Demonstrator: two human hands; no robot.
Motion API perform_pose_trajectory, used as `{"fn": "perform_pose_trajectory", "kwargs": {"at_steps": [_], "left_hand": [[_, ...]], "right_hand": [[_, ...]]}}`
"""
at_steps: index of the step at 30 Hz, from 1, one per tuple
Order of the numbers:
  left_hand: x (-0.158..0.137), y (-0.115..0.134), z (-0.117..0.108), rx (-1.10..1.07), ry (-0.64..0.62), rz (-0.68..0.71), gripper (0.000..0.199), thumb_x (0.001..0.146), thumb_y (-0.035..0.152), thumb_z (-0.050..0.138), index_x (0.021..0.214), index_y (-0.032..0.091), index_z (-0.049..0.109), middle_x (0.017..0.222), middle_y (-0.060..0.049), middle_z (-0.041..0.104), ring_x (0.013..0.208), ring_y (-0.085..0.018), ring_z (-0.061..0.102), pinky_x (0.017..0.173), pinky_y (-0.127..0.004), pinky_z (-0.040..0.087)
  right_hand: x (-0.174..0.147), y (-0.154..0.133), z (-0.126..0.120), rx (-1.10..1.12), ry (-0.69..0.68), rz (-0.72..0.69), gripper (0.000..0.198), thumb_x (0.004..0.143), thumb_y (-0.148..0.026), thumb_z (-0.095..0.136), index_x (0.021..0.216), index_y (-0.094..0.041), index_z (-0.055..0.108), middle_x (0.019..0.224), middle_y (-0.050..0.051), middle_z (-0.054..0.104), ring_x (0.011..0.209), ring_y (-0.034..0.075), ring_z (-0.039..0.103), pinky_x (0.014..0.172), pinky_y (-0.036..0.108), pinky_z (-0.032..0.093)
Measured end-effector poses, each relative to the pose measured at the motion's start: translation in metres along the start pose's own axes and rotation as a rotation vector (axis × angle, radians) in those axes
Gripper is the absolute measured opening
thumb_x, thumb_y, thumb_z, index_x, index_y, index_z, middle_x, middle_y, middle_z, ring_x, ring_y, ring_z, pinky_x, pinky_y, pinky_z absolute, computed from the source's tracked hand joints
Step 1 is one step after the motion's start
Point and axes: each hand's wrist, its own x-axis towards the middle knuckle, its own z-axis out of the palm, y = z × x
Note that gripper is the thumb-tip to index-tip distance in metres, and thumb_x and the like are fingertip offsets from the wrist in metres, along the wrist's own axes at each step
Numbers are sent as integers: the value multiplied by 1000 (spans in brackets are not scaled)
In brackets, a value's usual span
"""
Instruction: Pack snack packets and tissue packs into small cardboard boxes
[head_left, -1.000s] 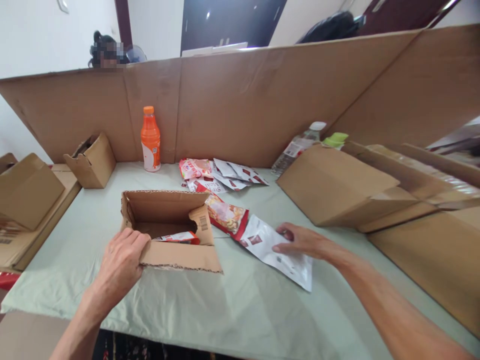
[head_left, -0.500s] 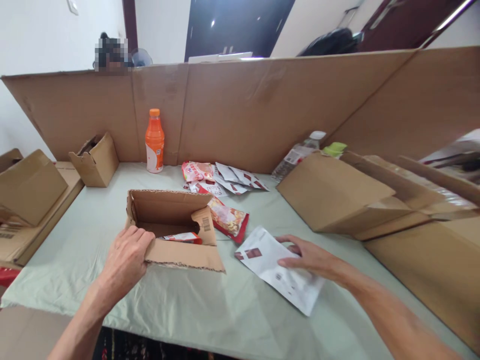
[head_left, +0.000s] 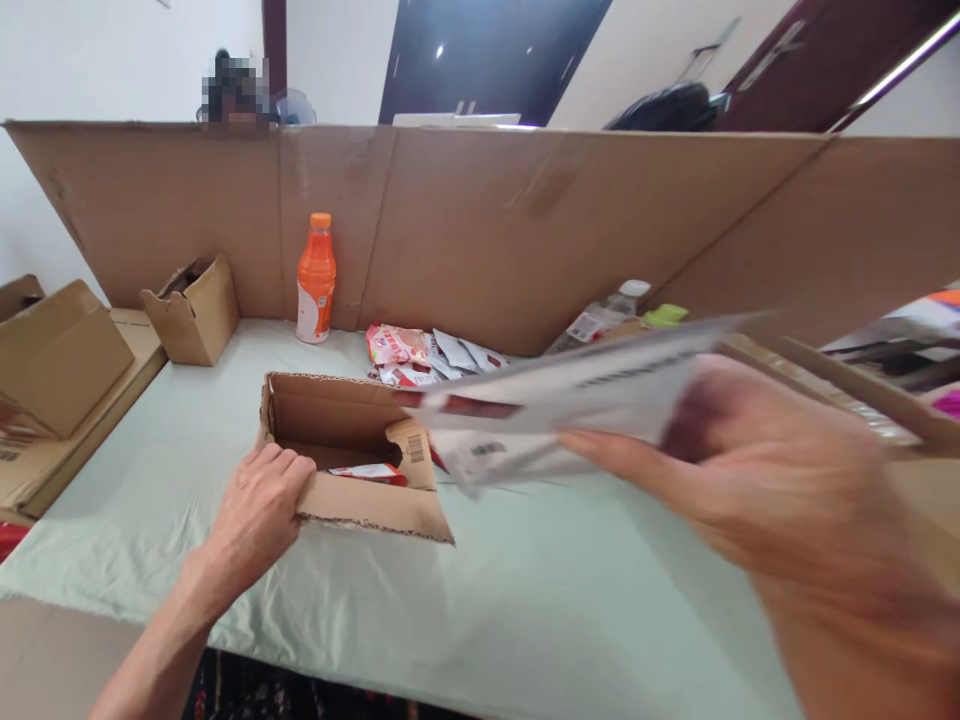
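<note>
My left hand (head_left: pixel 262 500) grips the near left edge of an open cardboard box (head_left: pixel 375 502), fingers curled over its wall. Inside the box lies a red and white packet (head_left: pixel 369 473). Raised close to the camera, my right hand (head_left: pixel 780 480) pinches a white snack pouch (head_left: pixel 547 400) between thumb and fingers. The pouch is tilted, blurred by motion, and its left end hangs near the box's right side. It hides most of a red packet that lies behind it on the table.
Behind the box lie a pink packet (head_left: pixel 397 345) and several white pouches (head_left: pixel 459 352). An orange bottle (head_left: pixel 316 285) stands before the cardboard partition (head_left: pixel 465 220). Small cardboard boxes (head_left: pixel 199 315) are at left. A clear bottle (head_left: pixel 622 300) leans at right. A person's head shows beyond the partition.
My right hand has lifted the white pouch off the table, up and toward the camera. My left hand keeps its hold on the box. The view has shifted slightly.
</note>
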Motion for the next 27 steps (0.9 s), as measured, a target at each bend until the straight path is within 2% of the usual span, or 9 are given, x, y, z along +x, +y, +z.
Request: {"fn": "perform_pose_trajectory", "kwargs": {"at_steps": [5, 7, 10, 13, 16, 18, 20, 23, 27], "left_hand": [[0, 0, 0, -20, -10, 12, 32, 72, -4, 52, 91, 20, 62, 89, -7, 69, 90, -27, 60, 80, -39, 48], [0, 0, 1, -4, -25, 13, 34, 73, -5, 51, 93, 19, 63, 91, -8, 69, 92, -27, 60, 82, -39, 49], [-2, -1, 5, -7, -25, 11, 36, 73, -6, 48, 94, 18, 64, 94, -8, 69, 94, -28, 61, 85, -43, 52], [-6, -1, 12, -47, 87, -5, 42, 70, -6, 48, 98, 20, 65, 112, -10, 67, 105, -28, 60, 90, -43, 54], [-9, -3, 18, -50, 233, -37, 47, 65, -7, 51, 100, 21, 65, 143, -12, 53, 130, -32, 51, 101, -47, 53], [-9, -5, 19, -38, 248, 2, 47, 64, -7, 51, 99, 20, 65, 153, -14, 46, 141, -36, 44, 108, -53, 49], [-6, -9, 17, -39, 201, 80, 48, 62, -6, 49, 101, 17, 64, 149, -17, 51, 139, -37, 48, 108, -55, 48], [-1, -14, 13, -53, 120, 137, 53, 59, -3, 48, 105, 16, 63, 129, -16, 66, 120, -34, 62, 99, -52, 53], [0, -17, 16, -43, 179, 155, 53, 59, 0, 46, 107, 18, 59, 120, -13, 68, 109, -30, 65, 94, -47, 52]], "right_hand": [[16, -43, 74, 49, -227, -359, 17, 80, -39, 65, 83, -24, 57, 68, -3, 60, 58, 13, 50, 57, 25, 40], [17, -44, 102, -98, -370, -388, 10, 82, -27, 60, 92, -23, 59, 74, -1, 64, 62, 14, 54, 62, 26, 38], [14, -42, 134, -350, -636, -346, 22, 85, -18, 55, 106, -21, 61, 82, 5, 70, 71, 21, 61, 65, 29, 33], [10, -40, 152, -396, -808, -339, 23, 86, -15, 56, 106, -21, 63, 85, 6, 73, 77, 23, 64, 65, 29, 30], [10, -39, 159, -346, -890, -361, 20, 87, -12, 57, 103, -21, 65, 90, 6, 75, 83, 23, 66, 68, 28, 33], [11, -40, 158, -291, -934, -378, 19, 88, -13, 59, 104, -21, 65, 96, 5, 76, 88, 22, 67, 71, 28, 36], [9, -40, 152, -223, -982, -400, 20, 89, -15, 61, 107, -22, 65, 100, 3, 77, 91, 21, 68, 74, 27, 40], [6, -33, 133, -18, -917, -441, 21, 92, -15, 58, 109, -24, 67, 104, 1, 78, 93, 18, 70, 82, 28, 46], [27, 8, 102, 90, -487, -328, 25, 100, -33, 49, 100, -24, 72, 102, 2, 78, 95, 19, 71, 87, 30, 51]]}}
